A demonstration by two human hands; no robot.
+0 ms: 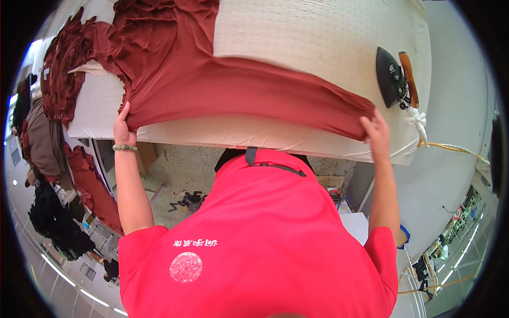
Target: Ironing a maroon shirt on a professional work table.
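Note:
A dark red garment (185, 87) lies across the pale padded ironing table (318, 32). One long, sleeve-like part of it stretches from left to right along the table's near side. My left hand (122, 129), with a beaded bracelet at its wrist, grips the cloth at the near left edge, beside a gathered seam. At the far end of the long part, my right hand (376, 132) pinches the narrow end of the cloth. Between the two hands the fabric is drawn out almost flat, with a few soft creases.
A black iron (389, 78) with a wooden handle rests at the table's right end, its cord (456, 148) running off right. More crumpled dark red garments (63, 69) are heaped at the far left. Brown and black clothes (47, 138) hang beyond the left edge.

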